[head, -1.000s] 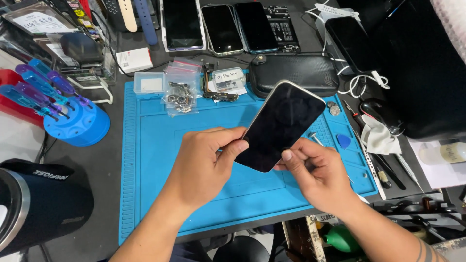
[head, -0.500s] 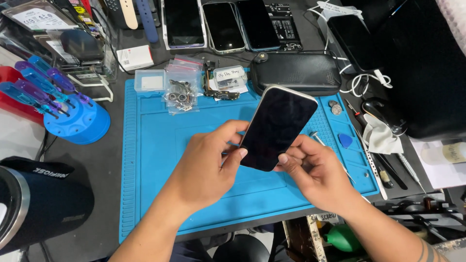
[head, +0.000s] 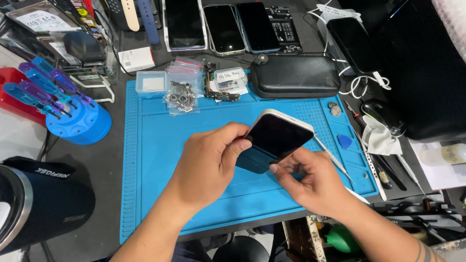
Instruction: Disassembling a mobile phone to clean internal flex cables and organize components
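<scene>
A smartphone with a dark screen and pale edge is held above the blue work mat, tilted almost flat with its top end pointing away to the right. My left hand grips its near left edge, thumb on the screen side. My right hand holds it from underneath at the lower right, fingers curled beneath the body. A thin metal tool lies on the mat just right of the phone.
Three phones lie at the back of the bench beside a black zip case. A blue screwdriver stand is left of the mat, a dark cylinder at near left. Small parts bags, a blue pick and tweezers sit around.
The phone has been lowered and tipped from nearly upright to almost flat. Both hands dropped toward the mat with it, my right hand sliding under the phone.
</scene>
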